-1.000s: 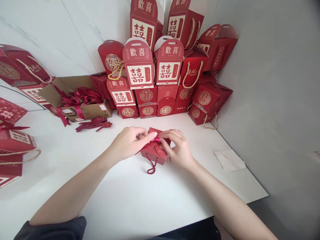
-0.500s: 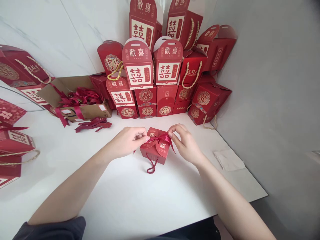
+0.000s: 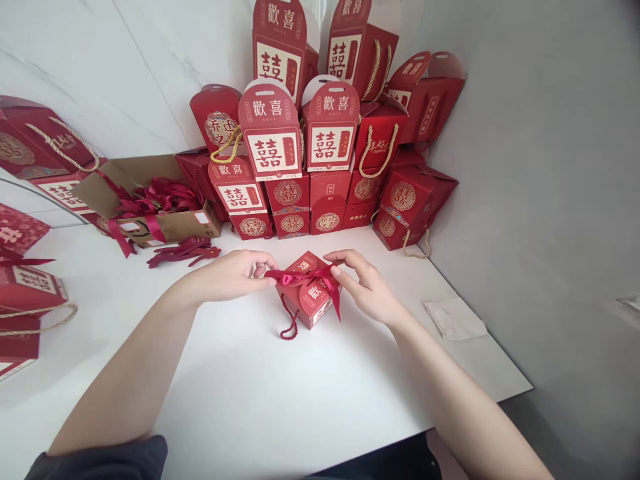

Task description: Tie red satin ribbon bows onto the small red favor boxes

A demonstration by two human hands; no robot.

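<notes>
A small red gift box stands on the white table in front of me, a dark red cord handle hanging off its near side. A red satin ribbon is tied in a bow across its top. My left hand pinches the bow's left loop. My right hand pinches the right end of the ribbon, fingers partly stretched. Both hands are pulled apart on either side of the box.
A pile of red gift boxes and bags is stacked against the back wall. A brown cardboard box of red ribbons sits at the back left, loose ribbons before it. More red boxes stand at the left edge. A white paper lies right.
My hands have drawn apart from the box's middle to its sides. The ribbon, bunched under my fingers before, now shows as a spread bow.
</notes>
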